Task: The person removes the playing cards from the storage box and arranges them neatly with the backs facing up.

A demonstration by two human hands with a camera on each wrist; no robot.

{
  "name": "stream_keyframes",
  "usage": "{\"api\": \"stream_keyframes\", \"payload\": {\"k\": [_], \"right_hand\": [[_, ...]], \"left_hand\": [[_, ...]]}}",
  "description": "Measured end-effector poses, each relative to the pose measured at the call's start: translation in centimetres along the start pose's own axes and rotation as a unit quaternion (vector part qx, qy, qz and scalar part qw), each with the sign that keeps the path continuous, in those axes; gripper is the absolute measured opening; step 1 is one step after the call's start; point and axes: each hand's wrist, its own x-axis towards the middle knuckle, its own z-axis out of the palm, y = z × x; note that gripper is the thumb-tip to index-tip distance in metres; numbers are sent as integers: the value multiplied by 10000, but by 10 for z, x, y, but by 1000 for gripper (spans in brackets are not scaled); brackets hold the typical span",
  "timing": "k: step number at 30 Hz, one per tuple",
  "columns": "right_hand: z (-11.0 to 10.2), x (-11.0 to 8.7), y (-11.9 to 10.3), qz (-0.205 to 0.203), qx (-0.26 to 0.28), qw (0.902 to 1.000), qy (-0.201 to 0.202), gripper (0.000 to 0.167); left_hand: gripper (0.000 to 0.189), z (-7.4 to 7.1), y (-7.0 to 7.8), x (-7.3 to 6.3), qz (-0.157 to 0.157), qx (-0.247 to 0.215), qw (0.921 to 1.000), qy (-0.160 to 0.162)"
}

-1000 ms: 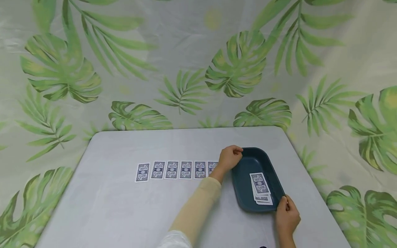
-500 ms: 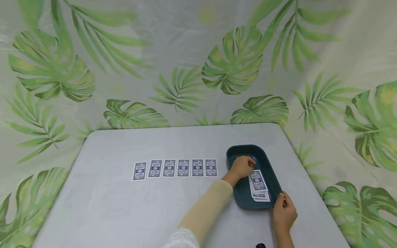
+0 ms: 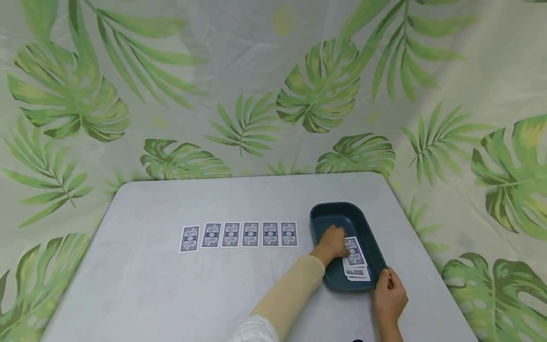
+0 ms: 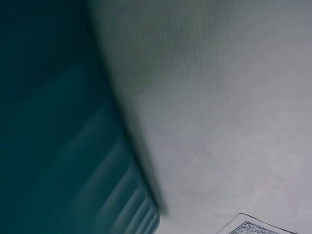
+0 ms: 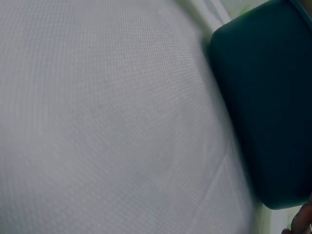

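Observation:
A dark teal tray [image 3: 318, 266] stands on the right side of the table, with a small stack of blue-backed playing cards [image 3: 356, 259] inside. My left hand [image 3: 333, 243] reaches into it, fingers down at the left edge of the stack; its fingertips are hidden and I cannot tell if they grip a card. At the tray's near right corner my right hand [image 3: 391, 294] pinches the rim between thumb and fingers. In the right wrist view, fingers [image 5: 303, 219] appear below the tray's outer wall [image 5: 268, 107]. The left wrist view has the tray's ribbed wall [image 4: 122, 190] close up.
Several playing cards [image 3: 250, 234] lie face down in a row left of the tray, the leftmost [image 3: 189, 239] slightly tilted. One card's corner [image 4: 251, 228] enters the left wrist view. A small black object [image 3: 358, 340] sits at the bottom edge. Leaf-print cloth hangs behind the table [image 3: 149, 285].
My left hand has left the tray's far left rim and moved in and down to the stack of cards. The right hand stays on the near corner; the tray shows little movement.

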Motion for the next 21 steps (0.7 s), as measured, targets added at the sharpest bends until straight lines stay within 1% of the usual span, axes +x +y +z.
{"api": "stream_keyframes", "payload": {"k": [4, 5, 7, 9, 11, 12, 14, 15, 19, 21], "right_hand": [[-2, 1, 0, 6, -9, 10000, -6, 35], [-2, 1, -1, -9, -14, 10000, 0, 35], [-2, 1, -1, -30, -19, 10000, 15, 34], [-2, 0, -2, -53, -15, 10000, 22, 34], [-1, -1, -2, -71, -12, 10000, 46, 34], [-1, -1, -2, -77, -9, 10000, 54, 34], [-1, -2, -2, -73, 9, 10000, 61, 34], [-1, -2, -2, -71, 17, 10000, 56, 34], [-1, -1, -2, -64, 38, 10000, 41, 35], [-1, -2, -2, -78, 35, 10000, 51, 34]], "left_hand": [[68, 1, 4, -1, -378, 148, 9990, -191], [72, 2, 5, -1, -441, 192, 9987, -144], [77, 3, 5, -1, -592, 268, 9978, -160], [80, 3, 5, 0, -665, 291, 9973, -145], [81, 4, 5, 2, -724, 245, 9970, -110], [80, 4, 5, 2, -779, 216, 9966, -163], [76, 4, 5, 4, -795, 142, 9967, -117], [70, 4, 5, 5, -787, 88, 9968, -93], [40, 1, 3, 4, -631, -172, 9979, 23], [28, 0, 3, 2, -528, -420, 9977, 103]]}}
